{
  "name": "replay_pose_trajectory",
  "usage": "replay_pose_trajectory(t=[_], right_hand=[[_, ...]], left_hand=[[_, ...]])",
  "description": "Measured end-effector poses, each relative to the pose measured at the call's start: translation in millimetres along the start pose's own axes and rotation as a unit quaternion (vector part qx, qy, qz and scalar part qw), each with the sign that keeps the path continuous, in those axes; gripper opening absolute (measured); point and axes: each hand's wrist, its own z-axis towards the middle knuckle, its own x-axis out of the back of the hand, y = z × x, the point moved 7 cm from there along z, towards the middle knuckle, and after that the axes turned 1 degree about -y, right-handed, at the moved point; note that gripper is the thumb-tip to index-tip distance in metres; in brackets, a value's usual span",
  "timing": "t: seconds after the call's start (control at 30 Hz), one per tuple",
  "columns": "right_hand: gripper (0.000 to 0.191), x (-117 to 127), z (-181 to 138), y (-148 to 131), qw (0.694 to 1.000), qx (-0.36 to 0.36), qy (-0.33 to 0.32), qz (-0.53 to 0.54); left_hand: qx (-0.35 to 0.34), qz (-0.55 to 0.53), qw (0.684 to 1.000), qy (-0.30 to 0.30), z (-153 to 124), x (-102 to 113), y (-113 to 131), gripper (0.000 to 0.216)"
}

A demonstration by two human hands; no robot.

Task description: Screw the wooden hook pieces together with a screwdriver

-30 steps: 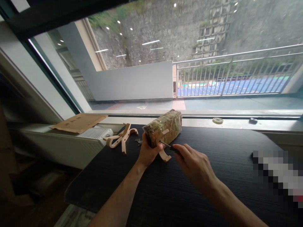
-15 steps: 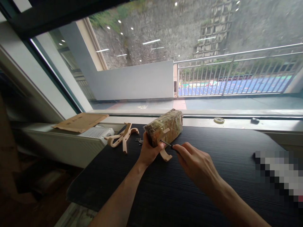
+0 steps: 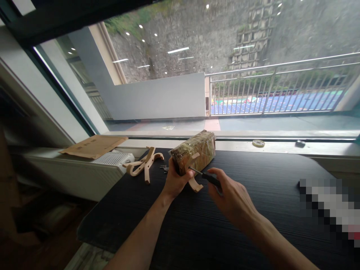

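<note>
My left hand is closed at the near end of a wood block wrapped in clear film, its thumb pressing a curved pale wooden hook against the end face. My right hand grips a screwdriver by its black handle. The shaft points left, its tip at the middle of the hook, close to my left thumb. Whether a screw sits under the tip is too small to tell. Several loose screws lie left of the block.
More curved wooden hooks lie at the left of the black table. Cardboard rests over a white radiator. A tape roll and a small dark object are on the windowsill. A pixelated item lies at right.
My right hand has shifted its hold on the screwdriver, with the fingers drawn back so more of the black handle shows. My left hand, the hook and the block stay together.
</note>
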Motion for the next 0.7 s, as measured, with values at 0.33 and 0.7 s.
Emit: replay_pose_trajectory(t=[0.33,0.7], right_hand=[[0.024,6.9,-2.3,-17.8,0.975,0.188,0.065,-0.099],[0.024,1.5,0.6,-1.4,0.999,0.041,0.009,0.007]], left_hand=[[-0.009,0.005,1.000,-0.007,0.7,0.0,-2.7,0.065],[-0.008,-0.007,1.000,-0.006,0.1,-0.8,-2.3,0.066]])
